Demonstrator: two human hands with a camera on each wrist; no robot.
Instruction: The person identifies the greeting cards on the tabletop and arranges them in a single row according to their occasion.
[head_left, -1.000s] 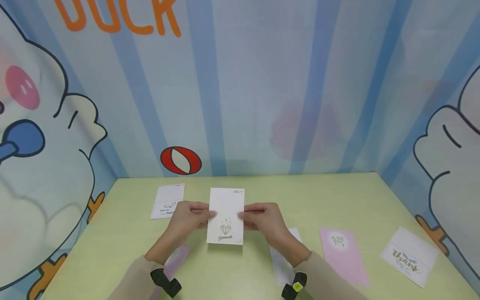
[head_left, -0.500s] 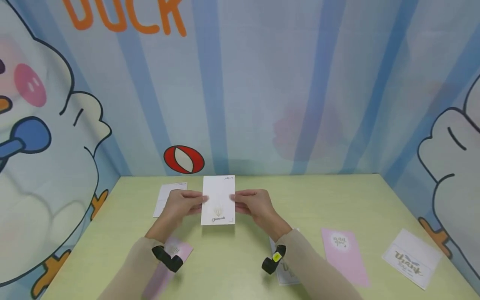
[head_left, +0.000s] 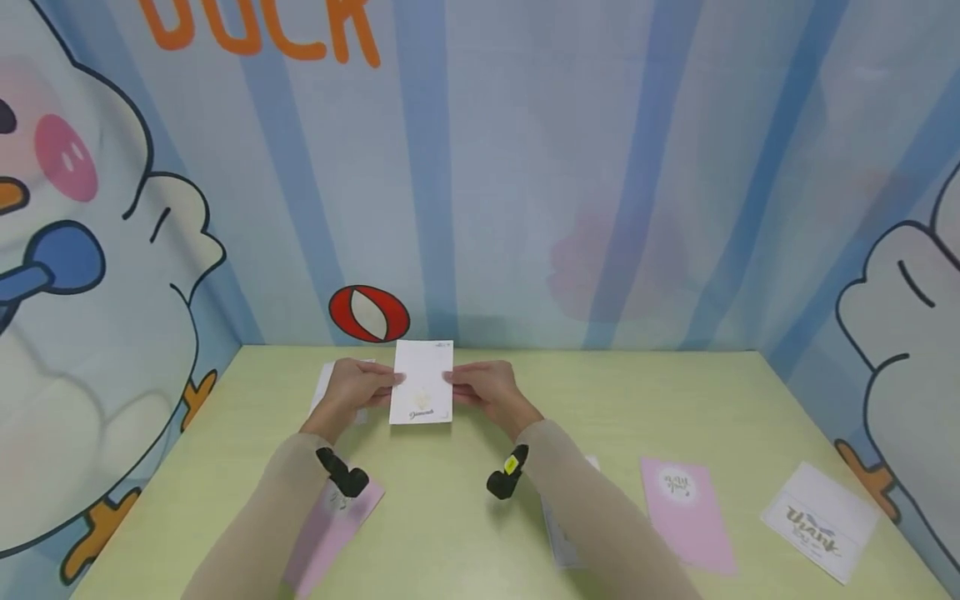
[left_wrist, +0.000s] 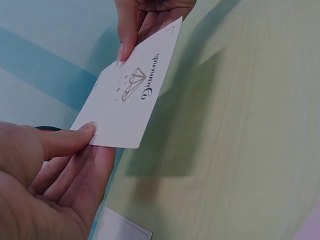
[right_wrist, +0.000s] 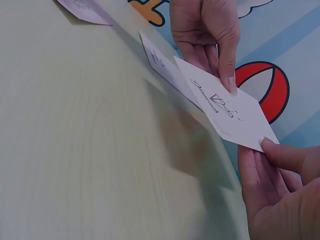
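Note:
A white card (head_left: 422,375) printed with a diamond drawing and the word "Diamonds" is held up over the far part of the table. My left hand (head_left: 351,392) pinches its left edge, thumb on the printed face and fingers behind. On the opposite edge, my right hand (head_left: 495,393) pinches it the same way. The wrist views show the card (left_wrist: 130,95) tilted and apart from the tabletop, its shadow falling on the wood. Partly hidden behind the left hand, another white card (head_left: 322,387) lies on the table.
A pink card (head_left: 333,533) lies under the left forearm, and a white card (head_left: 558,533) is partly covered by the right one. Farther right lie a pink card (head_left: 688,517) and a white "thank you" card (head_left: 821,523). A printed curtain (head_left: 510,167) rises behind the table (head_left: 465,517).
Both hands have moved the diamond card away from me and slightly left, toward the table's back edge. The right forearm now reaches further forward. The other cards stay in place.

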